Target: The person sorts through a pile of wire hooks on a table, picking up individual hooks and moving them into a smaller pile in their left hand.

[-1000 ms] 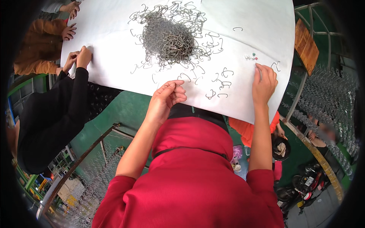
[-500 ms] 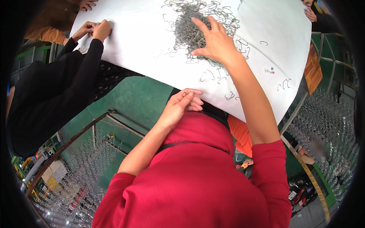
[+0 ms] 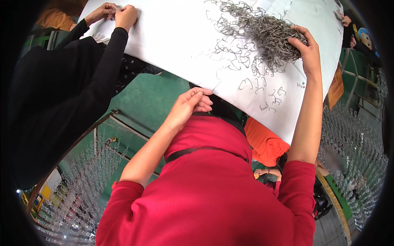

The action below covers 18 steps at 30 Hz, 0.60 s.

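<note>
A tangled pile of dark wire hooks (image 3: 269, 35) lies on the white table top, with loose hooks scattered around its left and near sides. My right hand (image 3: 310, 51) is curled round the right end of the pile, thumb and forefinger against the wires and the other fingers partly hidden. By the table's near edge, my left hand (image 3: 191, 104) is in a pinch, palm turned partly up. A small bent wire hook (image 3: 193, 93) shows between its thumb and forefinger.
White sheeting covers the table (image 3: 172, 45). At left, a person in a black sleeve (image 3: 100, 69) works with both hands close together. Another person's hand (image 3: 346, 19) is at the far right. Racks of hanging shiny strands (image 3: 353, 151) stand at both sides.
My right hand has gone from above the pile to its right end, and the pile has shifted right and stretched out. My left hand keeps its pinch; the view has shifted slightly.
</note>
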Motion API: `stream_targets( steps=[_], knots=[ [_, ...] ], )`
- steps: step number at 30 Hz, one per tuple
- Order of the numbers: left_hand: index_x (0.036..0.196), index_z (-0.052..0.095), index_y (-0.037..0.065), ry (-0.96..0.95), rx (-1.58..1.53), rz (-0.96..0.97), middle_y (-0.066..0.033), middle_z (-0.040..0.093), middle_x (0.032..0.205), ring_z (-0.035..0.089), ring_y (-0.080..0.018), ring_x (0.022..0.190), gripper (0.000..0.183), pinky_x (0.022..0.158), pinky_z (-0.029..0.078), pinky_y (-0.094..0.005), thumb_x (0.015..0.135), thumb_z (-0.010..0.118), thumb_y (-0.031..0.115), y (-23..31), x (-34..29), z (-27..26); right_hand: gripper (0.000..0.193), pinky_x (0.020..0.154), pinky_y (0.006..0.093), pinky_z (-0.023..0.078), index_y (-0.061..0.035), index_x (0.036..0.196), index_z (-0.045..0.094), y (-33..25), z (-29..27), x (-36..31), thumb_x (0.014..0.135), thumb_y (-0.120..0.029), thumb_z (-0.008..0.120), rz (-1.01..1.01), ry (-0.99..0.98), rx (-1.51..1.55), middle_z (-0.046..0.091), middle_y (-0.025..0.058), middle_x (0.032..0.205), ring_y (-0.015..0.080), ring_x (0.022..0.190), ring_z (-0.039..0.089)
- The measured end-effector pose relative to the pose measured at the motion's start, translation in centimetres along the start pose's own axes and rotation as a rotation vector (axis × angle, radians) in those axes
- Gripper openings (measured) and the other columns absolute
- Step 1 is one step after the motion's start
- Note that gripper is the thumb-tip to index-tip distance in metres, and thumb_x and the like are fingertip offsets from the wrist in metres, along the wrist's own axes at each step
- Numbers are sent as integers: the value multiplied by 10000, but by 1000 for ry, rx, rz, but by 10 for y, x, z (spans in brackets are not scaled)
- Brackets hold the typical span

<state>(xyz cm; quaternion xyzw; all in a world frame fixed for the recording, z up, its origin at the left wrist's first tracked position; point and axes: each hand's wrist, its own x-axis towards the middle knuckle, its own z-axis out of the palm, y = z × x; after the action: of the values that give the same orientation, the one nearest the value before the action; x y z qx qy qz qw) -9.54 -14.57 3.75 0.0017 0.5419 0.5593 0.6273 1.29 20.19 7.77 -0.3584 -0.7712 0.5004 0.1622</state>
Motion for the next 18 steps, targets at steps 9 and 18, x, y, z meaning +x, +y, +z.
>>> stream_targets(
  steps=[9, 18],
  knots=[
    [1122, 539, 2, -31, 11, -7, -53, 629, 877, 604, -111, 769, 302, 741, 484, -235, 970, 365, 196, 13, 20, 0, 298, 738, 233, 458, -21, 1042, 616, 15, -26, 13, 758, -99, 663, 21, 203, 35, 620, 74, 976, 123, 848, 577],
    [1288, 435, 7, 17, 10, 35, -89, 608, 1066, 620, -140, 867, 396, 786, 503, -239, 960, 423, 228, 20, 16, 5, 392, 903, 377, 410, -133, 1152, 552, 26, 8, 12, 777, -192, 652, -394, 339, -805, 548, 131, 1125, 290, 1079, 492]
  ],
)
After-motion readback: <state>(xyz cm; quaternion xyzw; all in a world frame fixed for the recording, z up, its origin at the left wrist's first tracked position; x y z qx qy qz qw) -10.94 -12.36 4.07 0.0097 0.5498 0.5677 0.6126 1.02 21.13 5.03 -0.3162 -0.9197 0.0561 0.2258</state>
